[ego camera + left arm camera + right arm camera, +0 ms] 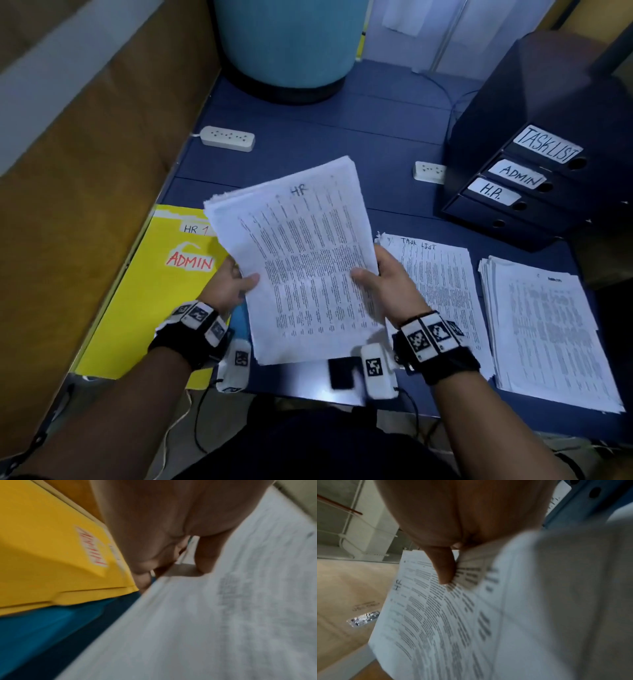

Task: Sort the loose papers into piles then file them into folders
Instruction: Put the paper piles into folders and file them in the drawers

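Nearest, both hands hold one thick HR stack [301,260] lifted off the counter [342,137]. The left hand [230,284] pinches its left edge, thumb on top and fingers curled beneath; the right hand [383,277] grips the right edge the same way, and the right wrist view shows the thumb pressed onto the printed top sheet, marked "HR".

Sorting looks largely done — the papers sit in distinct groups. Just right of the held stack the TASK LIST pile [442,274] lies flat on the counter, and beside it, apart, a third pile [548,335] whose heading is too blurred to read. To the left lies a yellow folder [150,301] labelled "HR 1" and "ADMIN", still closed as far as I can tell.

Filing appears barely begun: none of the three groups is in a folder yet. Farther back on the right stands the dark file box [534,164] with slots tagged TASKLIST, ADMIN and H.R. — the likely home for this stack, though whether it goes by way of the yellow folder cannot be told.
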{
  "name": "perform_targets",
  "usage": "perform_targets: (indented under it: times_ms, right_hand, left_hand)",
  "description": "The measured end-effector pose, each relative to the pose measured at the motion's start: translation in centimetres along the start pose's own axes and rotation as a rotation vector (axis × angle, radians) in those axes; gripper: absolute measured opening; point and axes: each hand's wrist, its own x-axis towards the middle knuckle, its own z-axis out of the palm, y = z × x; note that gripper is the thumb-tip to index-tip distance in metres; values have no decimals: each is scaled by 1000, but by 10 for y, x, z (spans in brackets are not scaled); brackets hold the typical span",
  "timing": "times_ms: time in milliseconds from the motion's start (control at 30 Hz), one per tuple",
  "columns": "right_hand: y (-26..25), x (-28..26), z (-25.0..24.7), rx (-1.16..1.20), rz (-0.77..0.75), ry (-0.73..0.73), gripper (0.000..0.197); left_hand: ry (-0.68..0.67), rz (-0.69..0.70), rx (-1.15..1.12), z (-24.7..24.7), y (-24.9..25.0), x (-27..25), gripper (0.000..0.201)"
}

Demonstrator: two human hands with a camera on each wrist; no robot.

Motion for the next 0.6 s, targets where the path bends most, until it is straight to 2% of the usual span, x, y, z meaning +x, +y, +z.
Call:
perform_targets:
  times_ms: [67, 200, 300, 367, 500, 600]
  right_hand:
    - [-4, 1, -8, -9, -40, 37, 29]
    - [-12, 6, -7, 51, -129, 182, 38]
    - [-9, 6, -4, 82, -202, 278, 44]
    - [3, 6, 1, 75, -184, 304, 48]
    - [40, 5, 26, 13, -16, 257, 50]
    - [51, 10, 33, -30, 45, 268, 46]
  left_hand:
    - [8, 145, -19, 8, 18, 1, 41]
    - [125, 411, 139, 21, 48, 0, 38]
    - [60, 574, 2, 23, 56, -6, 46]
    - [50, 532, -38, 23, 42, -8, 50]
    - [124, 293, 183, 19, -11, 1, 41]
    - [148, 268, 346, 18, -17, 5, 37]
